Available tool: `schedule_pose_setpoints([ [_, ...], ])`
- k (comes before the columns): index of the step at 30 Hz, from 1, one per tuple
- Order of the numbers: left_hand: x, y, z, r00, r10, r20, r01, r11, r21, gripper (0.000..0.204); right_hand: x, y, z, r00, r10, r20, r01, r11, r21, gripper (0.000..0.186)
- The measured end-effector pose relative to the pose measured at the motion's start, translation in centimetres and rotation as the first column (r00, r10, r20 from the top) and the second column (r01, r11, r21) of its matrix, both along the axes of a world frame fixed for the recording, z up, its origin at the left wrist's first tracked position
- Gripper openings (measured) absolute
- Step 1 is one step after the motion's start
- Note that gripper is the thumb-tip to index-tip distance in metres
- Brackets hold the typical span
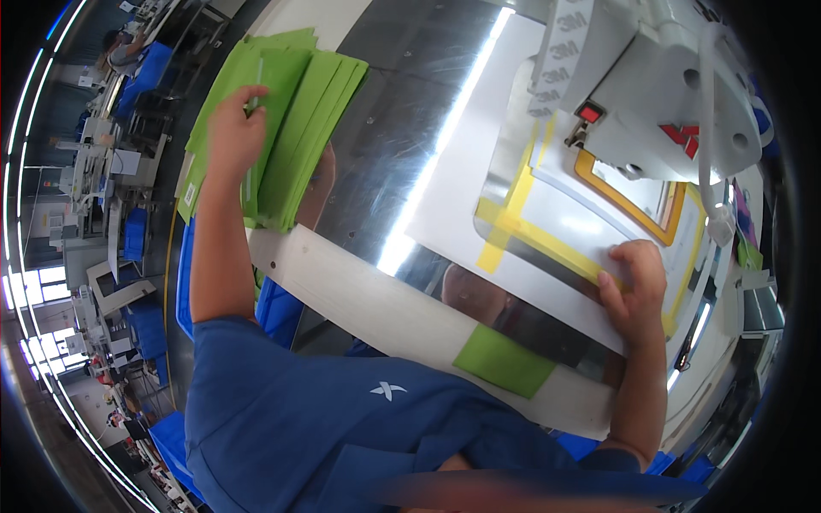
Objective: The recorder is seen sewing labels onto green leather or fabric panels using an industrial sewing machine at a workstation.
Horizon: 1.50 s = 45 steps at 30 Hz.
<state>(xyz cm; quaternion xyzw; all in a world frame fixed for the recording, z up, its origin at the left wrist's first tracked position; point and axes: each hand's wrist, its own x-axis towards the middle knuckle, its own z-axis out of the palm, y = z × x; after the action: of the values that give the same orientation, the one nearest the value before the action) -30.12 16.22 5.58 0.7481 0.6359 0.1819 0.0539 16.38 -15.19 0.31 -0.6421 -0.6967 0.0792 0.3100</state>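
Observation:
My left hand (235,137) is over a stack of bright green fabric pieces (312,128) at the upper left. Its thumb and forefinger are closed on the top green piece (280,85); the other fingers are partly hidden. My right hand (640,291) rests at the near edge of a white sheet (569,227) bordered with yellow tape (547,244). Its thumb and forefinger are bent but apart, with nothing seen between them. Beyond that hand, an amber frame (671,224) sits under the head of a white sewing machine (658,94).
A shiny metal plate (385,120) spans the table between the stack and the machine. Another green piece (505,361) lies at the table's near edge. Blue bins (278,312) stand below the table on the left. Farther left are other workstations and a person (124,51).

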Motion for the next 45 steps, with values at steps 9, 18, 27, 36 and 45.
schedule_pose_setpoints([
  [9,10.6,-7.4,0.7,0.787,-0.577,-0.218,0.605,0.792,0.086,0.049,-0.9,0.5,0.7,0.995,0.003,0.097,0.002,0.998,-0.060,0.027],
  [18,12.5,-13.9,-4.2,0.521,-0.848,-0.095,0.803,0.525,-0.283,0.085,-4.9,3.1,3.4,0.947,0.259,0.191,-0.237,0.963,-0.127,0.031],
  [27,12.4,-13.7,-4.5,0.513,-0.855,-0.077,0.813,0.513,-0.276,0.093,-8.0,5.4,3.3,0.916,0.231,0.327,-0.205,0.972,-0.112,0.041],
  [36,12.3,-12.3,-5.4,0.508,-0.860,-0.037,0.832,0.502,-0.236,0.099,-6.4,4.8,2.8,0.828,0.182,0.530,-0.148,0.983,-0.107,0.026],
  [45,15.5,-11.2,-4.3,0.514,-0.840,-0.174,0.805,0.542,-0.241,0.101,-0.5,-0.1,3.5,0.814,0.077,0.576,0.053,0.977,-0.205,0.024],
])
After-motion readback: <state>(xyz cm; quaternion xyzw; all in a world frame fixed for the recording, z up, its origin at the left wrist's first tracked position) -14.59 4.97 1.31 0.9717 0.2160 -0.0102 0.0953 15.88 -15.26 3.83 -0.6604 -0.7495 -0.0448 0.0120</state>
